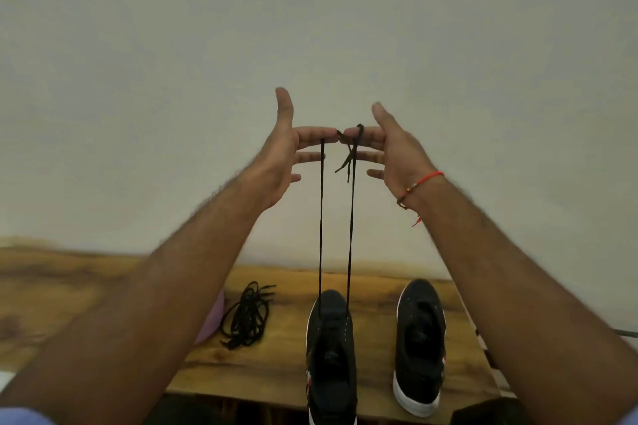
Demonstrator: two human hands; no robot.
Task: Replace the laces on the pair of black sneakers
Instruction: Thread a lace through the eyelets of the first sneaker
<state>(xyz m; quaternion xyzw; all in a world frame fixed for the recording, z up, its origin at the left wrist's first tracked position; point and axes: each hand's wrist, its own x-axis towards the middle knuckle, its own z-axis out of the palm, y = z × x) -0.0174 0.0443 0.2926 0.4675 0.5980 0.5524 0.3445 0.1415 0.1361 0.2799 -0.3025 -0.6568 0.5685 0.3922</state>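
A person holds both arms up in front of a plain pale wall. The left hand (279,155) and right hand (390,152) face each other, fingers straight, fingertips nearly meeting. A thin black shoelace (321,217) is draped over those fingertips; its two strands hang straight down to a black sneaker with a white sole (331,348) on the wooden table (276,366). The lace ends seem crossed at the right fingers, though it is hard to tell. The second black sneaker (419,345) stands just right; a loose bundle of black laces (245,316) lies left. No writing is readable.
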